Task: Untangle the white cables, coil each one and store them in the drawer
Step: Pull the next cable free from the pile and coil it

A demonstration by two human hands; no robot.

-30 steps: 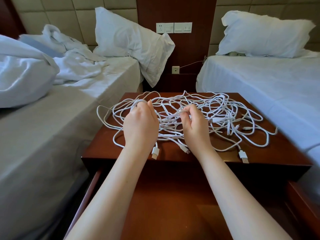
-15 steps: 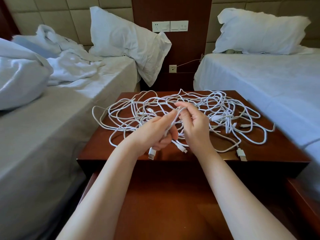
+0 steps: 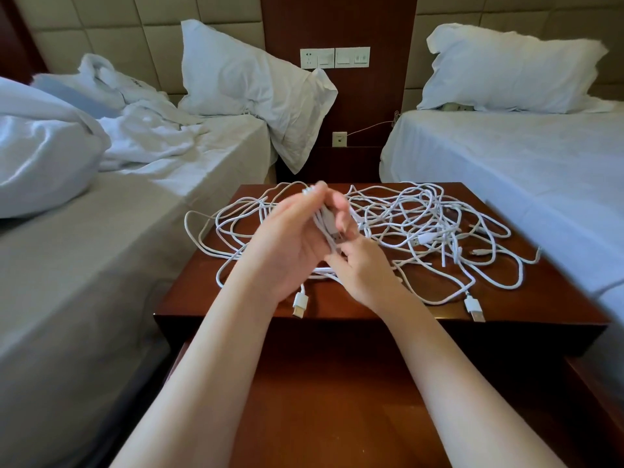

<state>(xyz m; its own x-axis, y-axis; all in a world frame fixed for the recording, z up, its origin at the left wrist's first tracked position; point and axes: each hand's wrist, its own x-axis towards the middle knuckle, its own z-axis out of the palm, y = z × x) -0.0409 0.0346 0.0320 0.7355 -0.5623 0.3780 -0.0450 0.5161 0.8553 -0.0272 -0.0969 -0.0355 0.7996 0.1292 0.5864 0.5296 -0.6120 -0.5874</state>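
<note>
Two bare forearms rise from the bottom edge, over the open drawer (image 3: 337, 400), its smooth reddish wood floor filling the lower centre. Just above it sits the glossy dark-red nightstand (image 3: 557, 298), and that is where the white cables (image 3: 422, 224) are: a loose, loopy tangle of thin round cord spread across its top, thickest right of centre.

At mid-frame the hands meet above the tangle. The left hand (image 3: 287, 251) is turned palm to the right, fingers straight and close together, reaching toward the upper right with a few strands lying along them. The right hand (image 3: 368, 271) comes in from the lower right, its fingers curled in, pinching that same bundle (motion blur smears the fingertips, so the exact grip is hard to read). The held strands run on a diagonal, upper left to lower right, ending in a metal-tipped plug (image 3: 337, 236) that points to the lower right.

On the near edge of the wood, a flat white connector (image 3: 300, 304) lies lengthwise pointing at the bottom of the frame; a second connector (image 3: 473, 308) at the lower right does the same.

Farther up: a left bed (image 3: 101, 265) with a crumpled duvet (image 3: 40, 146), a smooth-sheeted right bed (image 3: 506, 163), a plump white pillow (image 3: 243, 86) and another pillow (image 3: 506, 72), and a socket panel (image 3: 334, 58) on the wood strip at top centre.
</note>
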